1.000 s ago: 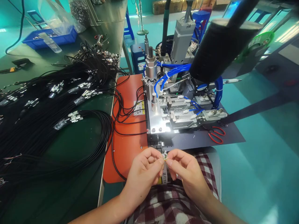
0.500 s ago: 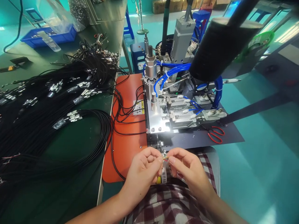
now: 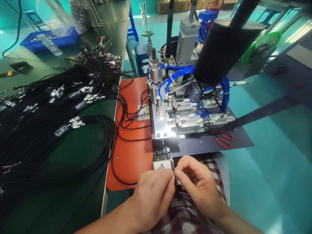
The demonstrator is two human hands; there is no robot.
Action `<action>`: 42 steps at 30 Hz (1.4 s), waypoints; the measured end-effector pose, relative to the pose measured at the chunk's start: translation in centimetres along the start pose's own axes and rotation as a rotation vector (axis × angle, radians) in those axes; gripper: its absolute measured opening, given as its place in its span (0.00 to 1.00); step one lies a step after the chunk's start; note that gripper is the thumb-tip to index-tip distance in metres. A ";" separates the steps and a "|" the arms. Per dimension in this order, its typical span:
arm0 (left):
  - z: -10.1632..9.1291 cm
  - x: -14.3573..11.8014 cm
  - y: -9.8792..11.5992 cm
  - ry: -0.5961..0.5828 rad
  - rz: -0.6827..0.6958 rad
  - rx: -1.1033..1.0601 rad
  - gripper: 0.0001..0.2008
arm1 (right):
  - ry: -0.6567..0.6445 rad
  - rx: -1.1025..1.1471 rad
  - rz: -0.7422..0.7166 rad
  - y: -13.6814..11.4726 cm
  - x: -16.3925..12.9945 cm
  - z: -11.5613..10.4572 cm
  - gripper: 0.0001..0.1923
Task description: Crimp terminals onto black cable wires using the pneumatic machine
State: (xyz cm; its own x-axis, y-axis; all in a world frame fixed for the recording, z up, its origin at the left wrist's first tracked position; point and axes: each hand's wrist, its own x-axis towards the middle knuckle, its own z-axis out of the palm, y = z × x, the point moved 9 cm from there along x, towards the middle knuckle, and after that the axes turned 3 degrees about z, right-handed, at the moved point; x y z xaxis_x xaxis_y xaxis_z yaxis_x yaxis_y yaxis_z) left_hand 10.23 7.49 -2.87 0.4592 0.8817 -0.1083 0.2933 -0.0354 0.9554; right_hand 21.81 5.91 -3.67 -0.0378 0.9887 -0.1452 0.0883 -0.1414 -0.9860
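My left hand (image 3: 154, 191) is closed, back up, its thumb and fingers pressed together. A black cable (image 3: 122, 178) runs over the orange plate and disappears beneath this hand, which grips its end. My right hand (image 3: 197, 178) pinches at the same spot, thumb against forefinger, fingertips almost touching the left ones. The thin wire ends between the fingertips are nearly hidden now. Both hands are above my lap, in front of a white label plate with a yellow warning triangle (image 3: 162, 165). Beyond them stands a metal machine (image 3: 161, 125) with blue air tubes.
The orange plate (image 3: 130, 152) carries several black cables that lead into the machine. On the green table at left lie bundles of cables with metal connectors (image 3: 76, 122) and a blue bin (image 3: 48, 42). Red-handled pliers (image 3: 224, 139) lie right of the machine. A black cylinder (image 3: 224, 52) hangs overhead.
My left hand has rolled over, back up, and come lower, covering the yellowish wires that showed between the fingertips. The cable on the orange plate has shifted left. The right hand still pinches.
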 end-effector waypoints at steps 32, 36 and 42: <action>-1.7 2.1 0.4 -0.040 0.735 0.910 0.15 | -0.019 0.256 0.333 7.0 5.7 -0.4 0.10; -1.7 2.3 0.4 -0.048 0.721 0.901 0.15 | -0.017 0.244 0.339 6.9 5.7 -0.4 0.10; -1.6 2.3 0.3 -0.055 0.720 0.907 0.15 | 0.004 0.210 0.322 6.5 5.6 -0.5 0.10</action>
State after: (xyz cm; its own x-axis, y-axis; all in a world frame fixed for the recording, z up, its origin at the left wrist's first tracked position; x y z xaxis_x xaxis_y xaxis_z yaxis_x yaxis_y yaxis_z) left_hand 10.06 10.29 -2.40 0.7934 0.4998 0.3473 0.4330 -0.8646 0.2550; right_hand 22.69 10.51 -10.82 -0.0370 0.8922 -0.4501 -0.1105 -0.4513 -0.8855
